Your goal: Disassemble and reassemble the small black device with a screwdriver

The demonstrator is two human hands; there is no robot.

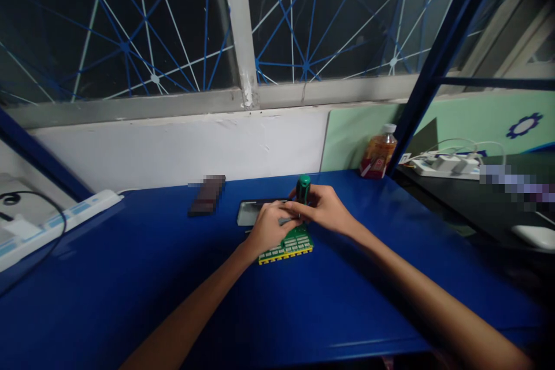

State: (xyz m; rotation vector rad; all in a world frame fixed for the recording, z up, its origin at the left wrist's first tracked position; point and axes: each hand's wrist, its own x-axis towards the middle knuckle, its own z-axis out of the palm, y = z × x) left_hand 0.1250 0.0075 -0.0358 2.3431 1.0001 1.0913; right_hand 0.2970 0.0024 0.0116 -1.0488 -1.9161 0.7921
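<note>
A screwdriver [304,185] with a dark green handle stands upright, handle up, with the fingers of my right hand [325,206] closed round it. Its tip is hidden behind my fingers. Close on its left, my left hand [269,226] rests with bent fingers over a green circuit board [297,243] with a yellow toothed front edge. A slim grey piece [284,221] shows at the left fingertips; its kind is unclear. Just behind the hands lies a shallow dark-rimmed tray [248,214], partly covered by them.
A dark, partly blurred phone-like slab [210,196] lies on the blue table [208,306] at the back left. A power strip [65,225] runs along the left side. At the back right stands a drink bottle [378,153] beside a blue post [427,81].
</note>
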